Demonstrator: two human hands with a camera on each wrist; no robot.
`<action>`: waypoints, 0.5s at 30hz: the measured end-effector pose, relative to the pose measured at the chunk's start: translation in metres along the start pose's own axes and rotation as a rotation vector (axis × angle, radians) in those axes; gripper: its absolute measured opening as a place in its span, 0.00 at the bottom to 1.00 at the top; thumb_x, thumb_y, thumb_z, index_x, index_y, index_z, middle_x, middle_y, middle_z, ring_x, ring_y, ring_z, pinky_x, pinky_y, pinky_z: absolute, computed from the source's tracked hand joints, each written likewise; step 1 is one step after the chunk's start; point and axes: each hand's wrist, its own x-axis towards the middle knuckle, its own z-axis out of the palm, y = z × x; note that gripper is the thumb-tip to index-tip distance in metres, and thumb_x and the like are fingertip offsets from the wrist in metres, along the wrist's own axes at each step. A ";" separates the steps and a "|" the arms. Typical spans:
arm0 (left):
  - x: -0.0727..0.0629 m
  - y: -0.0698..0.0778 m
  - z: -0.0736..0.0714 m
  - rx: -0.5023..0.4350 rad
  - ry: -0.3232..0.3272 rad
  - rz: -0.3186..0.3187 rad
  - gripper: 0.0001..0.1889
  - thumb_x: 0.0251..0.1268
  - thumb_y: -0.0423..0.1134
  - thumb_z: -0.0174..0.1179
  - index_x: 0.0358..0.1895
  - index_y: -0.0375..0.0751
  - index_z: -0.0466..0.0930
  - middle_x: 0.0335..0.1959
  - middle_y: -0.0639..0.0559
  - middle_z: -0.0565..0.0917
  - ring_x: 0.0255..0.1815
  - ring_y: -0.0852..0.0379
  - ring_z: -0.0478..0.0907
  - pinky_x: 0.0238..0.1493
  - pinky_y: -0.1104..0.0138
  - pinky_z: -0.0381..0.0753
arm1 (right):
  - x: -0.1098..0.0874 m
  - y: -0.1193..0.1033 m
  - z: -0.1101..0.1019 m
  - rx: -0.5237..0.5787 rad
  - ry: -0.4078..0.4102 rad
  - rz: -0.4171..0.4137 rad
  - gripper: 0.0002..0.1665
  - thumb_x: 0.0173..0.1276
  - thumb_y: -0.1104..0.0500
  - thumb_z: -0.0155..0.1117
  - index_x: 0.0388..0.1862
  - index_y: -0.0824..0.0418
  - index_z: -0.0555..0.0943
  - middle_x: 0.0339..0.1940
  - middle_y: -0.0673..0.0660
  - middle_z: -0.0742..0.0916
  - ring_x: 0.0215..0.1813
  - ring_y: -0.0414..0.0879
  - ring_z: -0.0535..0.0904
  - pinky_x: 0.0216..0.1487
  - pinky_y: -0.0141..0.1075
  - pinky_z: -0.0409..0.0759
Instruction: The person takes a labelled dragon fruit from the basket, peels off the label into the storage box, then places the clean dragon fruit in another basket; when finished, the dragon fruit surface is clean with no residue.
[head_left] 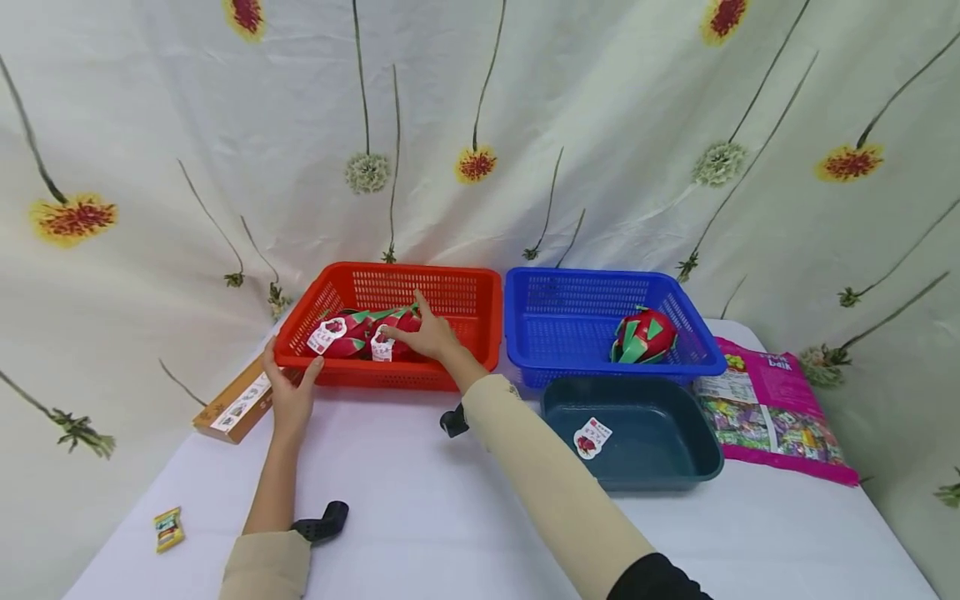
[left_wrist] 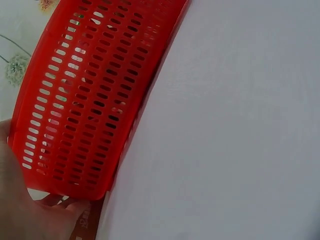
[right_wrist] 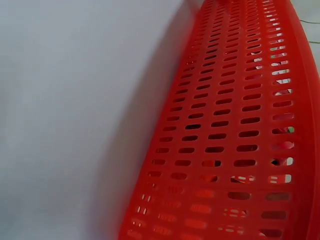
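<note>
Two red dragon fruits with green leaf tips and white tags lie in a red plastic basket [head_left: 468, 379]: a left dragon fruit [head_left: 352, 323] and a right dragon fruit [head_left: 405, 321]. My right hand [head_left: 431, 333] reaches over the basket's front rim, thumb and forefinger spread wide over the right fruit, with the thumb at its tag. My left hand [head_left: 291, 400] grips the basket's front left corner. In the left wrist view, fingers of the left hand [left_wrist: 30, 210] show at that corner, below the rim. The right wrist view has only the basket's slotted wall [right_wrist: 225, 120], the hand hidden.
A blue basket [head_left: 555, 367] with another dragon fruit [head_left: 643, 336] stands to the right. Before it sits a dark green tub [head_left: 645, 479] bearing a tag sticker. A pink bag [head_left: 780, 408] lies far right, a brown box [head_left: 238, 404] left, and a small yellow packet [head_left: 168, 529] front left.
</note>
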 end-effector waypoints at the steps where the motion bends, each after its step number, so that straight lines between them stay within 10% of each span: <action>1: -0.002 0.002 0.001 -0.006 -0.002 0.003 0.41 0.64 0.41 0.56 0.72 0.56 0.37 0.71 0.50 0.48 0.71 0.48 0.48 0.66 0.55 0.57 | 0.001 0.000 0.002 -0.002 -0.024 0.010 0.56 0.54 0.32 0.61 0.74 0.39 0.43 0.64 0.58 0.70 0.63 0.55 0.65 0.56 0.48 0.72; 15: -0.008 0.009 0.003 0.030 -0.002 0.025 0.41 0.64 0.42 0.56 0.72 0.56 0.38 0.71 0.49 0.49 0.70 0.47 0.49 0.65 0.54 0.58 | 0.003 0.008 0.003 0.107 -0.142 -0.028 0.52 0.54 0.38 0.66 0.73 0.46 0.53 0.66 0.58 0.67 0.64 0.55 0.60 0.55 0.45 0.73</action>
